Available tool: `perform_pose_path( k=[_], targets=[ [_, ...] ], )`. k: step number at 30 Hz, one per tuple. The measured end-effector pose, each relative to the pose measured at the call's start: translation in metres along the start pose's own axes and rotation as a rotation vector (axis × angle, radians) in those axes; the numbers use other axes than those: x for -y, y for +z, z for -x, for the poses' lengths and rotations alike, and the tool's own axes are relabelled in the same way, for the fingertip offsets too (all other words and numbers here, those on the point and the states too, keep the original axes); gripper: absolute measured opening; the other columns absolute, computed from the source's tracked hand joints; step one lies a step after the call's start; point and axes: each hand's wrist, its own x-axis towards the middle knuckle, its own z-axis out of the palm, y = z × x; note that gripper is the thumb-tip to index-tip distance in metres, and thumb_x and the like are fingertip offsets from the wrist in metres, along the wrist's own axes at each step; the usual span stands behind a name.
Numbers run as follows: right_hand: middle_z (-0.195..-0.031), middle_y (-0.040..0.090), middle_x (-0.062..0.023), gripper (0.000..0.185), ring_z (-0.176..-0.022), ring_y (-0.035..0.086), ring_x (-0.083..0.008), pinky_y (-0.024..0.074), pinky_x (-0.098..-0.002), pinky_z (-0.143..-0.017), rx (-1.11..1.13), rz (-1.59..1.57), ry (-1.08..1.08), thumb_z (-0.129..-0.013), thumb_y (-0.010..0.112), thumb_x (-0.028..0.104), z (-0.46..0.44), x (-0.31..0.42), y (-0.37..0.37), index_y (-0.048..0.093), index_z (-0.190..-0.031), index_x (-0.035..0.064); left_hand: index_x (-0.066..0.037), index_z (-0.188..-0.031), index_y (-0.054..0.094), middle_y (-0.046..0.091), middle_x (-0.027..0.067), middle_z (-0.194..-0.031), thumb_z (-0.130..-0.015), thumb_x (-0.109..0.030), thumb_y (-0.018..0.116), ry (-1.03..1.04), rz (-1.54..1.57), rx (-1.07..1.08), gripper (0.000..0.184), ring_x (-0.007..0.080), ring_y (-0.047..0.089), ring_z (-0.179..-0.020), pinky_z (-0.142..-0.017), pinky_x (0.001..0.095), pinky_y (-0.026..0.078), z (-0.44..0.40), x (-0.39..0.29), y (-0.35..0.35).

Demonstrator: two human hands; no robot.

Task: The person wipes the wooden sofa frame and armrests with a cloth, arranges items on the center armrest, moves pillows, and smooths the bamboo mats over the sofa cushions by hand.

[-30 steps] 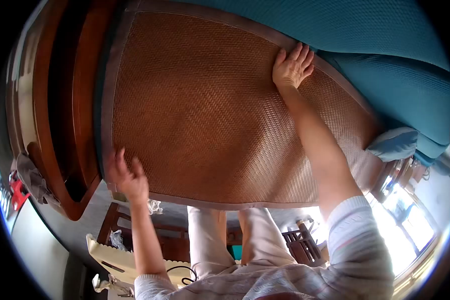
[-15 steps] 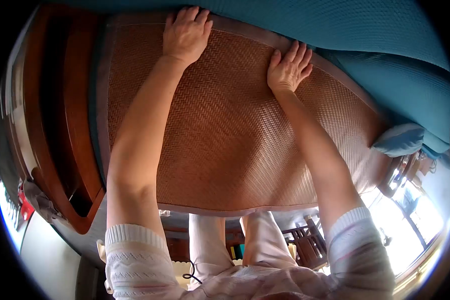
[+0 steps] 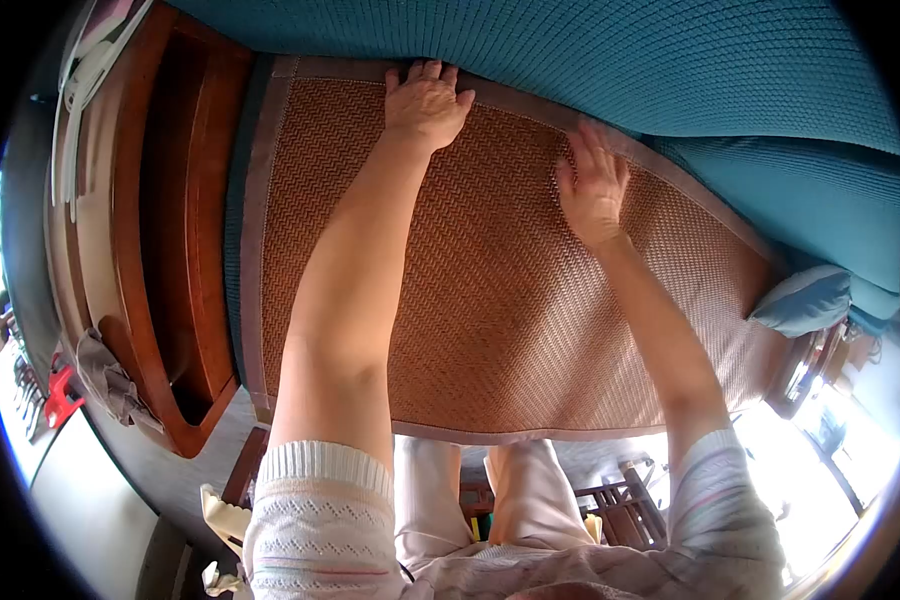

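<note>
A brown woven mat with a fabric border covers the seat of a sofa with a teal cover. My left hand presses on the mat's far border, fingers spread toward the foot of the backrest. To its right, my right hand is over the mat near the same border, slightly blurred, its fingers apart. Whether it touches the mat, I cannot tell. Neither hand holds anything.
A wooden armrest runs along the left side, with a grey cloth hanging at its near end. A light blue pillow lies at the right end. Dark wooden furniture stands behind my legs.
My left hand has gone from the mat's near left corner up to its far border, then a little to the right. My right hand has pulled back slightly from the border.
</note>
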Motion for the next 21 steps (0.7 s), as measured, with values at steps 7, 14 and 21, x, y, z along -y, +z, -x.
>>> perform_pose_path(
  k=[7,14,21],
  targets=[
    [-0.132,0.041,-0.0128,0.049,-0.124,0.035,-0.0269,0.0182,-0.0536,-0.104,0.139,-0.024,0.031,-0.092,0.039,0.034,-0.059,0.019,-0.004,0.037,-0.132,0.0057,-0.012,-0.136,0.033,0.023,0.0059,-0.144,-0.092,-0.046,0.026,-0.003,-0.026,0.067,0.056,0.0224,0.024,-0.132,-0.109,0.0485,0.016,-0.003,-0.004,-0.007],
    [-0.138,0.028,-0.0081,0.053,-0.127,0.025,-0.0247,0.0124,-0.0491,-0.106,-0.038,0.062,0.013,-0.092,0.034,0.038,-0.05,0.012,0.034,0.029,-0.136,0.0093,-0.021,-0.138,0.029,0.025,0.0055,-0.143,-0.093,-0.045,0.025,0.08,-0.024,-0.085,0.051,0.0241,0.027,-0.131,-0.108,0.0498,0.017,0.023,0.032,-0.001],
    [-0.139,0.027,-0.0076,0.054,-0.128,0.023,-0.0235,0.0107,-0.0496,-0.106,-0.093,0.093,0.001,-0.092,0.03,0.041,-0.049,0.008,0.049,0.028,-0.137,0.0105,-0.026,-0.133,0.037,0.036,0.004,-0.138,-0.093,-0.048,0.024,0.052,-0.221,-0.253,0.047,0.0233,0.036,-0.126,-0.105,0.0536,0.019,0.013,0.117,-0.016]
  ],
)
